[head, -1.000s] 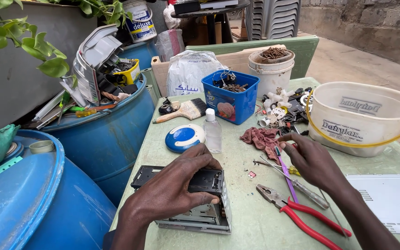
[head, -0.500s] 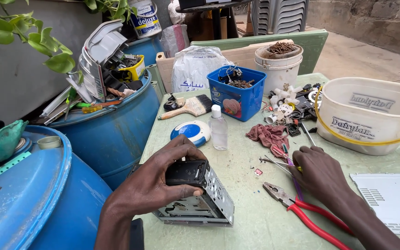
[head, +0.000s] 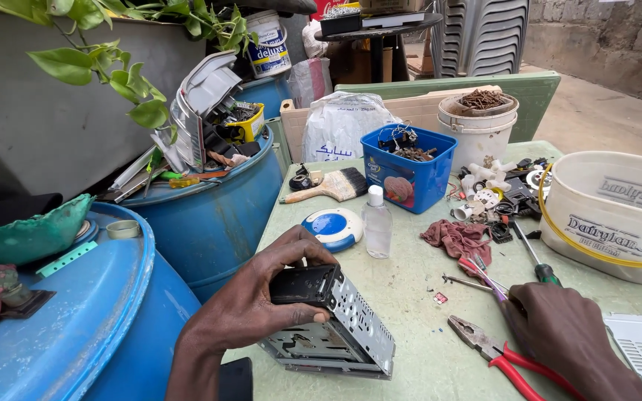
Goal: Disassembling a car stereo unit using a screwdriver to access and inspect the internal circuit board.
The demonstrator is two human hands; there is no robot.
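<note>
My left hand (head: 255, 297) grips the black front end of a metal car stereo chassis (head: 339, 327) that rests on the green table (head: 410, 364). My right hand (head: 566, 334) lies on the table to the right, its fingers on a thin purple-handled tool (head: 484, 276). Red-handled pliers (head: 495, 353) lie just left of that hand, partly under it. A dark-handled screwdriver (head: 533, 256) lies beyond the right hand.
A maroon rag (head: 458, 239), a small clear bottle (head: 377, 221), a blue-white round lid (head: 332, 227), a paintbrush (head: 328, 187), a blue tub (head: 409, 167) of parts and a large white bucket (head: 618, 215) stand on the table. Blue drums (head: 76, 319) stand to the left.
My left hand has tipped the stereo chassis up and turned it, gripping its black front. My right hand has drawn back toward me, down to the table near the pliers.
</note>
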